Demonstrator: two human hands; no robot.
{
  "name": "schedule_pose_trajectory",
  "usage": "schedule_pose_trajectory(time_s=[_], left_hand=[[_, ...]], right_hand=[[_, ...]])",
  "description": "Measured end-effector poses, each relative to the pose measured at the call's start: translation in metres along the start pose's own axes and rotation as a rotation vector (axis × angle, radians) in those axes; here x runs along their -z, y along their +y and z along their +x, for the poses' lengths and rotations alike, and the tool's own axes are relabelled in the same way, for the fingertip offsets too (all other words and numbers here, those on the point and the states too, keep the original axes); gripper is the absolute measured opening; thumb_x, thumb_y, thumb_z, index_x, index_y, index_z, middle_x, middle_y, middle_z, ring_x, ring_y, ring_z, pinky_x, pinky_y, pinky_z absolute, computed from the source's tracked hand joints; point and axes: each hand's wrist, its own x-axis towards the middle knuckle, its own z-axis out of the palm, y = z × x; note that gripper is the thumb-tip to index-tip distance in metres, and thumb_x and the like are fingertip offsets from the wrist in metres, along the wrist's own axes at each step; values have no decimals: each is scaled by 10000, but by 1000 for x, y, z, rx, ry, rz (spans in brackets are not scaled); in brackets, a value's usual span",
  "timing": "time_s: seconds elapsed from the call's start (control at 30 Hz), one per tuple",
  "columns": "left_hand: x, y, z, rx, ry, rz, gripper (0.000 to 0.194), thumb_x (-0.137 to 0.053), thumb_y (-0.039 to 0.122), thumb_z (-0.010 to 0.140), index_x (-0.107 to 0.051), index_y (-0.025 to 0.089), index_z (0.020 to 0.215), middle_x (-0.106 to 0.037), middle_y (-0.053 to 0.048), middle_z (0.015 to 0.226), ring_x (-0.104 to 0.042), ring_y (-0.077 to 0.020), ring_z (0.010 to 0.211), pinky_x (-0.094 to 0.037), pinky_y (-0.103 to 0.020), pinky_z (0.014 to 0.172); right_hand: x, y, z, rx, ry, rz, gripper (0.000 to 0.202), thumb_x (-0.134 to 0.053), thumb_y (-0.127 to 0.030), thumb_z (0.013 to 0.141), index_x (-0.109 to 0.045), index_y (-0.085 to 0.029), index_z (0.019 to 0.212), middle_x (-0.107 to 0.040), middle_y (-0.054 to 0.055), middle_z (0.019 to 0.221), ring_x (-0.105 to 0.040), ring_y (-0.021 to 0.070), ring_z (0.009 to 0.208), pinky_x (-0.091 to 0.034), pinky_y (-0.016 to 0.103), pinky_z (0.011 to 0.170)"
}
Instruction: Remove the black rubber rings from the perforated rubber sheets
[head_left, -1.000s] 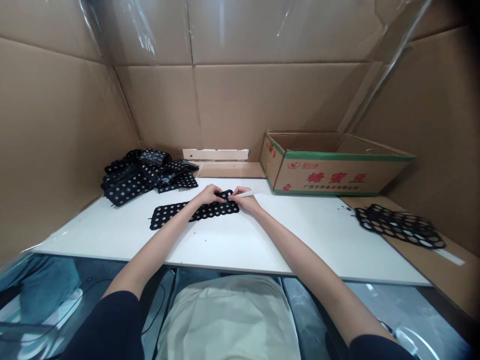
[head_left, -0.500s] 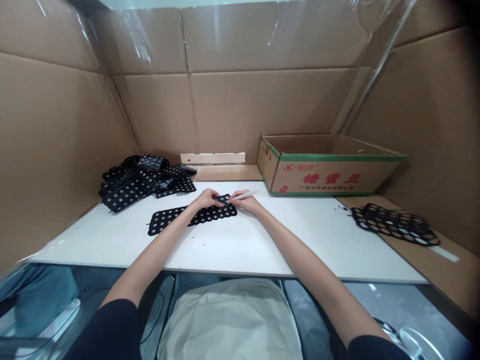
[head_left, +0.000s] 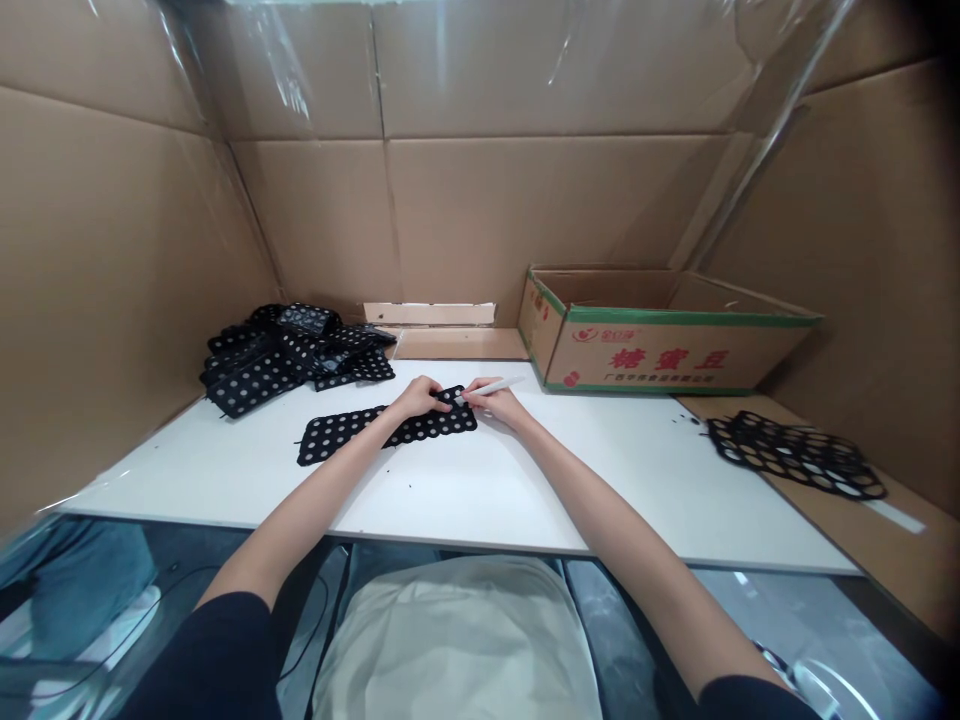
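A long black strip with pale dots (head_left: 334, 432) lies on the white table, its right end under my hands. My left hand (head_left: 422, 397) is closed on the strip's upper edge near that end, fingers pinched together. Just to its right, my right hand (head_left: 493, 398) grips a slim white pen-like tool (head_left: 495, 387). The tool's tip points left and touches or hovers over the strip's right end; which one cannot be made out.
On the white table (head_left: 480, 500), a heap of black dotted pieces (head_left: 262, 365) lies at the back left. An open cardboard box (head_left: 652, 350) stands at the back right. Black netlike pieces (head_left: 795, 455) lie on cardboard at the right. Cardboard walls (head_left: 480, 210) surround the table.
The right end of the strip, raised or folded near my left fingers before, now lies flatter. My hands stay close together with the tool still in my right hand. The view has shifted slightly.
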Motion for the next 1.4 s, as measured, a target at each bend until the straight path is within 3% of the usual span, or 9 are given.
schedule_pose_trajectory(time_s=[0.63, 1.0, 1.4], left_hand=[[-2, 5, -2, 4, 19, -9, 298, -726, 404, 513, -635, 134, 597, -470, 51, 501, -423, -126, 583, -298, -247, 589], [-1, 13, -5, -102, 8, 85, 253, -688, 367, 583, -579, 138, 578, -443, 49, 535, -392, -119, 590, -265, -246, 588], [-4, 17, -7, -225, 28, 234, 141, -650, 262, 641, -618, 130, 678, -558, 14, 616, -478, -151, 637, -311, -247, 614]], right_hand=[[1, -4, -1, 6, -16, -66, 177, -646, -322, 660, -640, -147, 691, -574, 10, 574, -503, 118, 540, -371, 230, 519], [3, -19, 0, 126, -137, -325, 115, -579, -258, 679, -614, -152, 652, -580, -1, 598, -483, 112, 574, -327, 218, 540], [-2, -33, 10, 45, -289, -326, 26, -504, -172, 608, -521, -152, 605, -511, -32, 504, -470, 98, 484, -321, 209, 481]])
